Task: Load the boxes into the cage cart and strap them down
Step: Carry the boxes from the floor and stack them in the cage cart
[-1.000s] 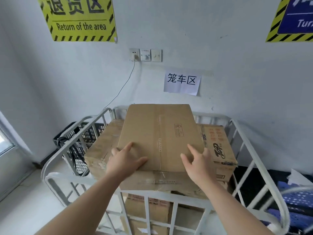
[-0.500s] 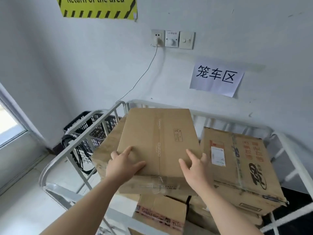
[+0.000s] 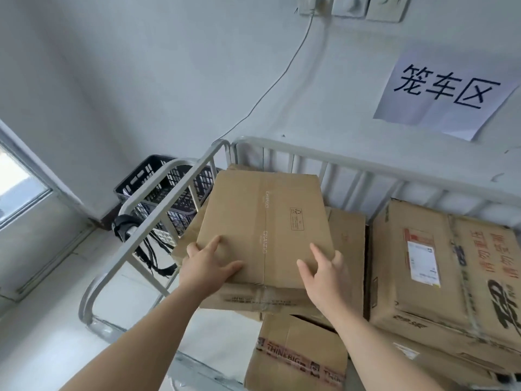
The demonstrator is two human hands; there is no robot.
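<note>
Glass of a window is seen at the far left. Beside it a black crate is set against the wall, and black straps hang by the left rail of the cart.

The box is found inside the cart, in its left half. It lies flat on a lower box, just beside the left rail. Its long axis runs away from the person toward the back rail, and a short end faces the person. A tape seam is laid along that axis, and small lettering printed twice along it seems to read CHANDO. A framed stamp to the right of the seam is too small to be read.

The near left corner is gripped by the left hand. Thumb and forefinger are spread apart on the top face, and the other fingers are bent over the side edge. The near right corner is gripped the same way by the right hand.

Below the hands a taped box is seen, with THINK BIG printed in red on its tape. Further right a printed box is stacked against the back rail. A white shipping label, red Chinese characters and a dark logo are borne on its top. On the wall above, a paper sign is marked 笼车区.
</note>
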